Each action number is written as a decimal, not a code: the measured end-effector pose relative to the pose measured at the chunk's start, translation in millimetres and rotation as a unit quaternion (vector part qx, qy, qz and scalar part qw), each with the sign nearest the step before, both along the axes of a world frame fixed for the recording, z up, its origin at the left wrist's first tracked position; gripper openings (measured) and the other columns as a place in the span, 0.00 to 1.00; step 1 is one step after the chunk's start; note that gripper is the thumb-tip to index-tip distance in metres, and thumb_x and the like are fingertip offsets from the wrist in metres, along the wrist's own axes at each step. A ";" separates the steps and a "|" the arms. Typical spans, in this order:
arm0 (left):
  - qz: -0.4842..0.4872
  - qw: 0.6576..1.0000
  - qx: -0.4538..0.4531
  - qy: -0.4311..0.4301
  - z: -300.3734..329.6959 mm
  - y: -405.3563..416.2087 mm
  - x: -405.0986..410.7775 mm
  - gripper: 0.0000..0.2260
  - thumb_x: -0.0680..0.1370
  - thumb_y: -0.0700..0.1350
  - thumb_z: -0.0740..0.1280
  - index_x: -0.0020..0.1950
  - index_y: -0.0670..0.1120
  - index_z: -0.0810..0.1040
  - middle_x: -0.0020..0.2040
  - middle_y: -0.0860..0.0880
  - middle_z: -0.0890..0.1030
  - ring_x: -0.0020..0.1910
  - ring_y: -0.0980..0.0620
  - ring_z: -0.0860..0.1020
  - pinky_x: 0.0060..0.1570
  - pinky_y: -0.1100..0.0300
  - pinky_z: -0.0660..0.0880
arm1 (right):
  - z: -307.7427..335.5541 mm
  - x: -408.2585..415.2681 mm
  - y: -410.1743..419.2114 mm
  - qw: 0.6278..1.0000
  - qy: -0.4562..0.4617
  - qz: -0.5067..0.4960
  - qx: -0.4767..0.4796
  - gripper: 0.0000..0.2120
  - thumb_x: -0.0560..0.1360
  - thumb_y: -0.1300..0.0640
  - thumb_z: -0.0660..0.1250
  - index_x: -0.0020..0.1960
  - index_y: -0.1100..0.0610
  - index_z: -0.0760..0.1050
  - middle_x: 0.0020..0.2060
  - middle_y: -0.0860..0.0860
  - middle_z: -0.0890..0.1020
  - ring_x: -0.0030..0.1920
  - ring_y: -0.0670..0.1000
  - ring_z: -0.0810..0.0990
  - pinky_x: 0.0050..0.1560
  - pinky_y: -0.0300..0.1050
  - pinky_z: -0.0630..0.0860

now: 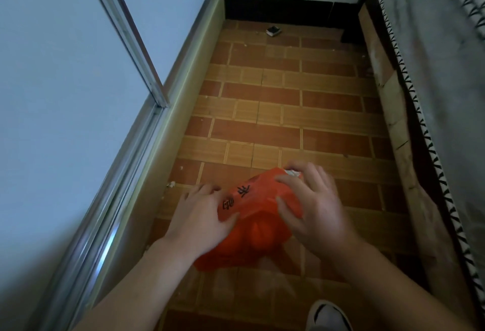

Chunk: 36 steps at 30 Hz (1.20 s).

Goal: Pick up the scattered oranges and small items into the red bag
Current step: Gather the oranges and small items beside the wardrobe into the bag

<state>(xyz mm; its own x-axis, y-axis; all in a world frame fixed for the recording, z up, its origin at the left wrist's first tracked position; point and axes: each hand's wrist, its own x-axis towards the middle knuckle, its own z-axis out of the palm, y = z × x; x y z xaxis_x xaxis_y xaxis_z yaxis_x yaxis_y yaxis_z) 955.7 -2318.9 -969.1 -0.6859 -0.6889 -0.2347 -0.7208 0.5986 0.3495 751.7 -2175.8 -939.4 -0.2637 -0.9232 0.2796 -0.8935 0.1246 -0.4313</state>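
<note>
The right fingers (291,181) are curling over the far top corner of the red bag (252,220), pinching the plastic together with a bit of white scrap (292,172) showing just under the fingertips. The left fingers (207,190) are lying spread and flat against the bag's near-left side, pressing rather than gripping, thumb tucked at the printed black characters. Between the two hands the bag is sitting on the floor (275,120), bulging with rounded lumps (probably oranges already inside, though the plastic is hiding them). Judging by this, most of the gathering looks done: no loose orange is lying anywhere in sight. What seems left is a small dark item (273,31) far beyond the fingers near the back wall, and a pale crumb (172,184) just left of the left hand (199,215). Outward from the right hand (312,210), the floor is running in brown and tan tiles along a narrow passage, with a metal-framed glass panel (78,81) on the left and grey patterned fabric (433,94) hanging on the right.
</note>
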 end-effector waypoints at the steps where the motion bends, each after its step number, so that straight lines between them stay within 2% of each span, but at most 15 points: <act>1: -0.011 1.000 -0.002 -0.012 0.5 3.1 -2.3 0.29 0.75 0.71 0.59 0.72 0.61 0.75 0.71 0.54 0.74 0.73 0.49 0.68 0.71 0.45 0.69 | 2.4 1.9 -11.0 1.000 0.003 0.028 -0.010 0.17 0.79 0.50 0.67 0.65 0.53 0.79 0.67 0.51 0.75 0.68 0.52 0.72 0.67 0.50 0.66; 4: -0.028 0.996 0.009 -0.089 -11.6 15.9 -10.4 0.35 0.76 0.71 0.63 0.80 0.61 0.62 0.78 0.52 0.67 0.78 0.46 0.62 0.74 0.39 0.64 | -6.8 -1.4 -52.1 0.992 0.054 0.107 0.045 0.21 0.79 0.46 0.68 0.69 0.51 0.77 0.71 0.51 0.74 0.73 0.55 0.69 0.72 0.57 0.65; 7: -0.004 0.989 0.013 -0.149 -27.6 27.0 -13.2 0.43 0.75 0.71 0.65 0.83 0.57 0.52 0.82 0.47 0.58 0.82 0.42 0.55 0.76 0.34 0.58 | -42.7 -8.0 -85.8 0.948 0.110 0.162 0.250 0.31 0.78 0.38 0.67 0.78 0.47 0.67 0.79 0.50 0.65 0.80 0.57 0.59 0.77 0.66 0.58; 9: -0.005 0.985 0.002 -0.170 -35.1 31.8 -10.9 0.44 0.76 0.71 0.64 0.84 0.55 0.48 0.83 0.46 0.55 0.83 0.41 0.53 0.77 0.33 0.56 | -70.5 -14.0 -93.8 0.913 0.125 0.187 0.340 0.35 0.79 0.36 0.66 0.81 0.45 0.61 0.81 0.50 0.60 0.82 0.58 0.56 0.78 0.66 0.56; 13: -0.084 0.974 -0.020 -0.211 -43.8 40.8 -8.4 0.34 0.85 0.58 0.58 0.85 0.57 0.41 0.85 0.45 0.50 0.84 0.40 0.48 0.78 0.32 0.51 | -110.9 -22.7 -85.3 0.904 0.082 0.181 0.378 0.32 0.79 0.39 0.66 0.80 0.46 0.63 0.76 0.52 0.68 0.74 0.58 0.69 0.69 0.56 0.70; 16: -0.130 0.965 0.005 -0.227 -45.8 42.4 -8.3 0.29 0.86 0.56 0.56 0.84 0.60 0.47 0.85 0.46 0.48 0.84 0.41 0.46 0.78 0.33 0.48 | -129.8 -24.1 -74.2 0.913 0.045 0.154 0.375 0.19 0.81 0.49 0.66 0.71 0.50 0.75 0.65 0.53 0.78 0.64 0.58 0.78 0.58 0.51 0.76; 18: -0.163 0.961 0.012 -0.223 -45.5 40.2 -7.3 0.27 0.86 0.55 0.56 0.84 0.61 0.52 0.85 0.48 0.50 0.84 0.43 0.46 0.78 0.34 0.47 | -138.3 -26.9 -66.5 0.920 0.003 0.128 0.370 0.12 0.80 0.54 0.65 0.60 0.55 0.81 0.57 0.56 0.83 0.58 0.58 0.81 0.48 0.46 0.71; 20: -0.204 0.957 0.008 -0.204 -45.2 39.3 -4.3 0.24 0.85 0.52 0.51 0.83 0.61 0.57 0.85 0.49 0.53 0.84 0.45 0.48 0.79 0.35 0.48 | -146.7 -31.7 -57.3 0.927 -0.021 0.093 0.362 0.10 0.79 0.54 0.64 0.54 0.56 0.83 0.52 0.56 0.85 0.54 0.58 0.82 0.43 0.46 0.69; 22: -0.244 0.950 0.008 -0.192 -47.2 39.8 -1.4 0.31 0.79 0.49 0.38 0.81 0.61 0.61 0.84 0.50 0.56 0.84 0.45 0.50 0.79 0.36 0.50 | -157.3 -39.8 -48.0 0.938 -0.046 0.041 0.341 0.15 0.76 0.50 0.62 0.57 0.52 0.82 0.54 0.54 0.85 0.55 0.58 0.82 0.48 0.49 0.78; 24: -0.272 0.939 0.020 -0.208 -49.4 43.4 1.2 0.35 0.76 0.48 0.36 0.80 0.61 0.64 0.84 0.51 0.55 0.84 0.45 0.49 0.79 0.37 0.50 | -173.4 -52.0 -39.1 0.947 -0.065 0.001 0.316 0.19 0.76 0.47 0.60 0.63 0.47 0.80 0.59 0.52 0.84 0.58 0.58 0.82 0.54 0.54 0.81; 26: -0.284 0.928 0.034 -0.240 -52.2 47.9 3.6 0.27 0.82 0.44 0.47 0.80 0.61 0.65 0.85 0.51 0.53 0.84 0.45 0.47 0.79 0.37 0.50 | -187.0 -64.9 -30.3 0.952 -0.095 -0.046 0.287 0.21 0.76 0.44 0.58 0.66 0.44 0.79 0.60 0.51 0.85 0.58 0.57 0.83 0.56 0.54 0.81; 29: -0.283 0.915 0.073 -0.279 -54.9 54.3 5.2 0.25 0.83 0.42 0.57 0.79 0.61 0.66 0.85 0.50 0.52 0.84 0.44 0.49 0.78 0.37 0.54 | -202.9 -81.6 -17.1 0.941 -0.128 -0.113 0.293 0.17 0.77 0.47 0.61 0.63 0.45 0.81 0.55 0.51 0.86 0.54 0.57 0.85 0.54 0.52 0.81; 31: -0.281 0.914 0.090 -0.278 -56.5 58.9 3.2 0.22 0.84 0.47 0.58 0.79 0.60 0.67 0.85 0.50 0.51 0.83 0.43 0.50 0.77 0.37 0.55 | -200.4 -82.8 -9.8 0.929 -0.137 -0.150 0.308 0.13 0.78 0.52 0.63 0.59 0.50 0.83 0.52 0.53 0.86 0.54 0.58 0.84 0.51 0.49 0.79; 33: -0.272 0.921 0.101 -0.261 -56.3 62.7 1.1 0.21 0.84 0.58 0.58 0.77 0.58 0.70 0.84 0.50 0.52 0.83 0.44 0.50 0.77 0.37 0.56 | -193.9 -80.4 -6.6 0.930 -0.153 -0.168 0.290 0.10 0.79 0.56 0.65 0.57 0.54 0.83 0.51 0.55 0.85 0.53 0.59 0.83 0.49 0.47 0.76; 36: -0.259 0.937 0.075 -0.221 -51.7 64.5 -6.7 0.25 0.82 0.66 0.55 0.71 0.54 0.76 0.80 0.50 0.62 0.80 0.44 0.58 0.73 0.40 0.62 | -167.7 -64.5 -4.8 0.949 -0.185 -0.151 0.207 0.14 0.79 0.54 0.67 0.63 0.53 0.80 0.57 0.51 0.81 0.58 0.53 0.79 0.57 0.48 0.75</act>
